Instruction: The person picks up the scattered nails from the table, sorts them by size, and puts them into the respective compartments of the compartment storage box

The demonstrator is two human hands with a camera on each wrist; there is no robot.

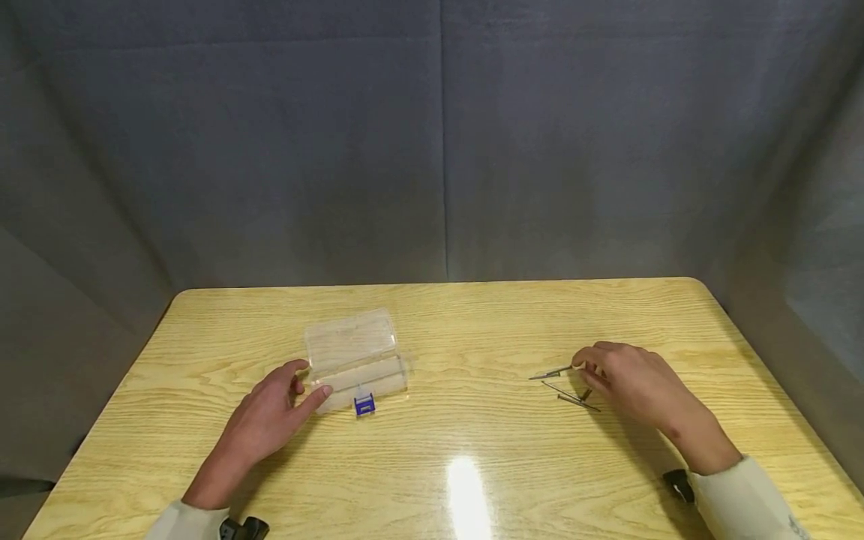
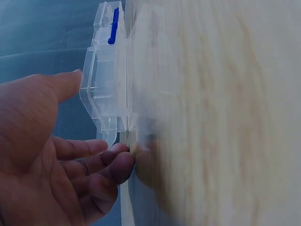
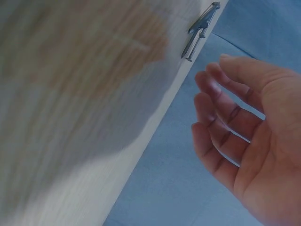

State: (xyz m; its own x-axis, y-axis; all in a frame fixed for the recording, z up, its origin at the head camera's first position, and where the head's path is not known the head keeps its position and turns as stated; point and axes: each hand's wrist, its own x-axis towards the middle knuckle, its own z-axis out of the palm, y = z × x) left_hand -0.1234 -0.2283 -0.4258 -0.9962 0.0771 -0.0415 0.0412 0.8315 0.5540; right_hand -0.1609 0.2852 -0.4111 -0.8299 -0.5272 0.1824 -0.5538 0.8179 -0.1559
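A clear plastic box [image 1: 367, 379] with a blue latch [image 1: 364, 405] lies on the table, its lid [image 1: 351, 341] folded back. My left hand [image 1: 266, 416] is at the box's left end. In the left wrist view, the straight thumb reaches the box wall [image 2: 101, 80], and the other fingers curve loosely by the near corner. Several metal nails [image 1: 577, 401] lie in a loose group on the right. Over their right side hovers my right hand [image 1: 637, 379], fingers bent loosely. The right wrist view has the nails [image 3: 200, 30] beyond the fingertips, with nothing seen in the hand.
The wood-grain table [image 1: 472, 420] has rounded far corners. Behind it and along both sides hang dark grey curtains [image 1: 432, 150]. A bright light reflection shows on the tabletop near the front middle.
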